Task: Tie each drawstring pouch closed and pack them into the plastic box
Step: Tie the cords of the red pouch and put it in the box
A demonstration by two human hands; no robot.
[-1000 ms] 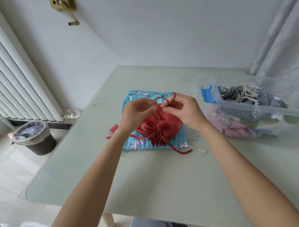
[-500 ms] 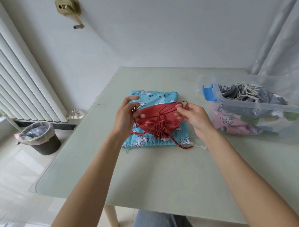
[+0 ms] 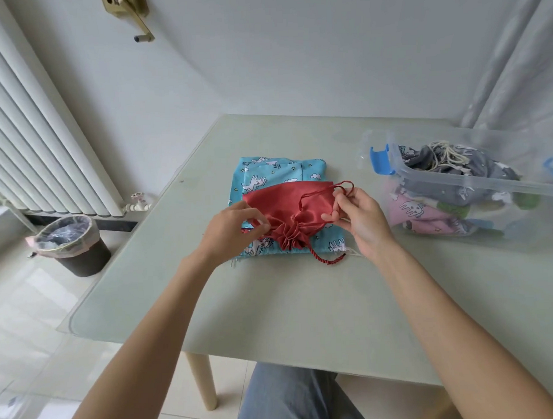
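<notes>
At the left edge of the frame, a white ribbed radiator [image 3: 28,131] runs down the wall above a dark waste bin [image 3: 72,246] lined with a clear bag, standing on the tiled floor. A pale green table [image 3: 273,304] fills the centre. On it, just above mid-frame, a blue pouch [image 3: 277,174] printed with white animals and clouds lies flat, and a red pouch [image 3: 287,205] of smooth satin rests on top of it, its mouth gathered into tight pleats at the near edge. The left hand [image 3: 235,230] pinches the red fabric and cord beside the gathered neck, fingers curled. A twisted red cord [image 3: 326,257] trails from the pleats onto the table toward the viewer. The right hand [image 3: 358,218] pinches a thin red cord loop [image 3: 340,187] at the pouch's far right corner. At the right of the frame stands a clear plastic box [image 3: 457,182] with blue latches, holding a grey pouch [image 3: 450,163] above a pink pouch [image 3: 418,212], apart from the right hand.
</notes>
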